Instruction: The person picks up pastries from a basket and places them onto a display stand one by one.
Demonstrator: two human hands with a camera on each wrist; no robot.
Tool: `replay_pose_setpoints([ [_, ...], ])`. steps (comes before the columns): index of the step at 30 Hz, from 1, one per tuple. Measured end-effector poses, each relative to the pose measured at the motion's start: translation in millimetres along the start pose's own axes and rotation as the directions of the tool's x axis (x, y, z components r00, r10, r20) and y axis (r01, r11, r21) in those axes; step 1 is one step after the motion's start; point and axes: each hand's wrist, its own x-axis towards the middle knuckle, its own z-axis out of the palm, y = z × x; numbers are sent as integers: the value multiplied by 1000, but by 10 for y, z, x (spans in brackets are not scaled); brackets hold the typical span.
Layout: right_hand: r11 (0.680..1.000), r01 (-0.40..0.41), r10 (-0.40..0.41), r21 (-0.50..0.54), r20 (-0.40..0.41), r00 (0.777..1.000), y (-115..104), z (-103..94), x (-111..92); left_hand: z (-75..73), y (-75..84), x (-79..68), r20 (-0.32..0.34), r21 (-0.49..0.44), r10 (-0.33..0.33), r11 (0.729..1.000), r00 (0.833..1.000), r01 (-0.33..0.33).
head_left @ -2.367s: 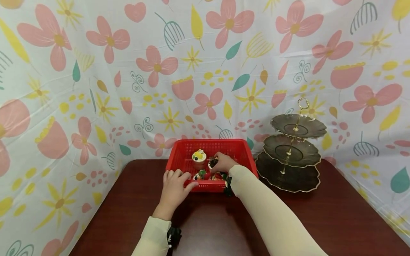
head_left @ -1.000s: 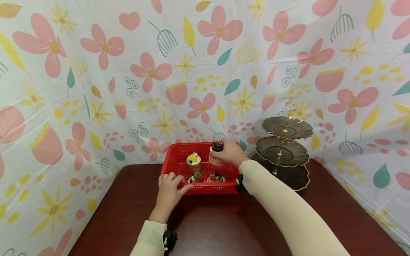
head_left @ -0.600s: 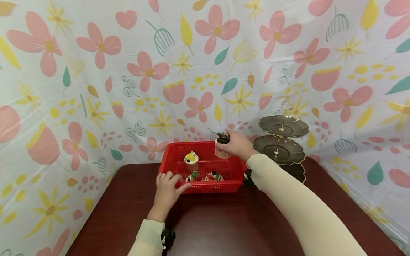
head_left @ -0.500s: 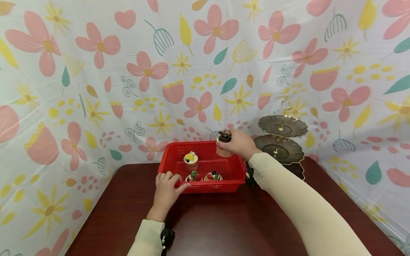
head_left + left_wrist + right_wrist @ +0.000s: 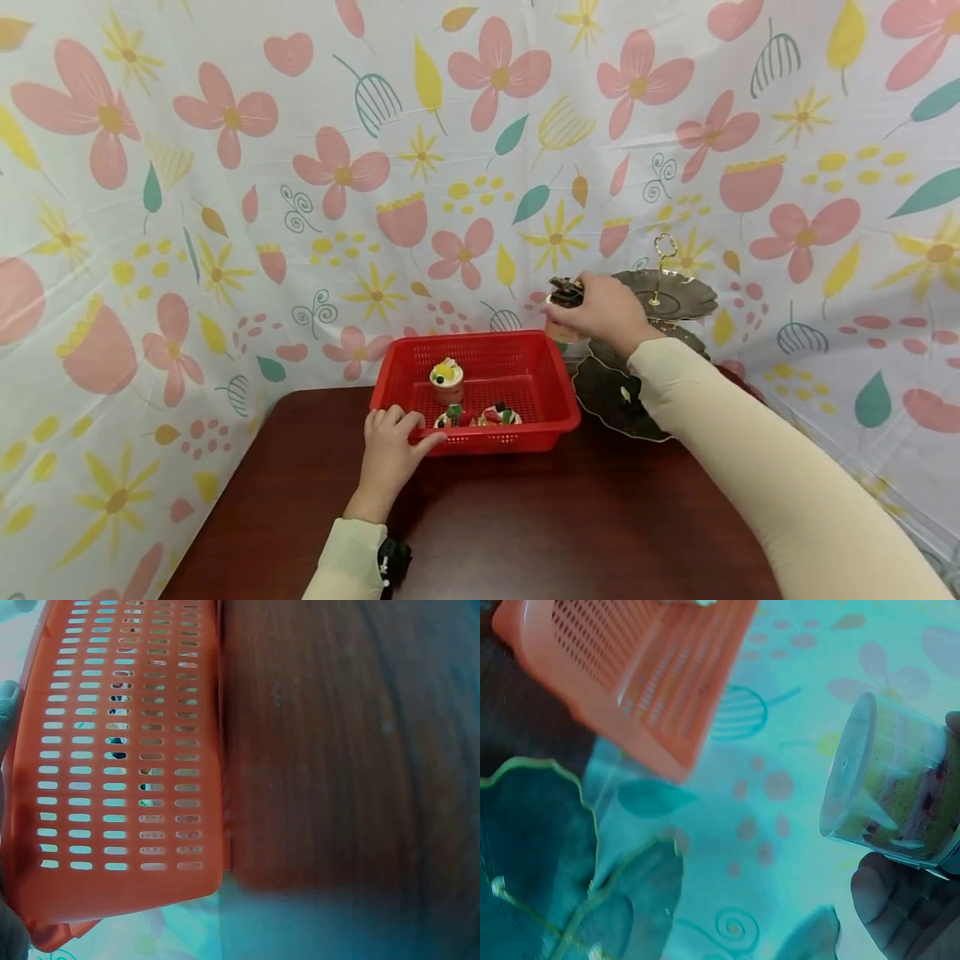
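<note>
My right hand [image 5: 611, 312] grips a cake cup [image 5: 561, 321], raised beyond the right end of the red basket and in front of the tiered stand [image 5: 622, 400]. In the right wrist view the cake cup [image 5: 900, 787] is a clear tub with layers of sponge and red filling; its dark topping shows in the head view. My left hand [image 5: 393, 446] holds the near left rim of the red basket [image 5: 566, 417], thumb along the rim. Inside the basket stands a cup with yellow fruit topping [image 5: 447, 382]. Two fruit-topped cakes, one of them the right cake [image 5: 500, 415], sit by its front wall.
The stand has three dark scalloped tiers with gold edges and a gold handle [image 5: 665, 246]; my right hand and sleeve cover part of it. All this rests on a dark red-brown table [image 5: 487, 525]. A flower-printed cloth [image 5: 465, 167] hangs close behind and at the sides.
My right hand has lifted the cake cup out of the basket and carried it right and up toward the stand. My left hand stays on the basket rim.
</note>
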Motion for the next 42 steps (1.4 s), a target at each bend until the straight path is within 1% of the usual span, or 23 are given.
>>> replay_pose_setpoints([
  [10,998,-61,61,-1,-57,997,303,-468,-56,13,-9,1,8,4,-5,1000,1000,5],
  [16,993,-120,120,2,-102,988,485,-661,-83,1,-17,18,4,4,-6,1000,1000,6],
  [19,990,-142,141,-5,-110,984,570,-730,-97,1,-16,24,5,3,-7,1000,1000,7],
  [24,987,-154,147,-56,-107,983,715,-787,-117,3,-10,21,8,0,-5,1000,1000,5],
  [26,986,-159,152,-58,-105,983,770,-796,-122,2,-8,16,8,-1,-5,1000,1000,5],
  [32,971,-220,212,-96,-82,974,926,-815,-129,0,1,10,10,-6,-7,1000,1000,7],
  [38,968,-229,224,-106,-62,973,981,-818,-121,4,-2,10,13,-1,-11,1000,1000,11],
  [42,968,-226,225,-107,-22,974,997,-816,-104,5,-6,16,12,2,-10,1000,1000,10],
])
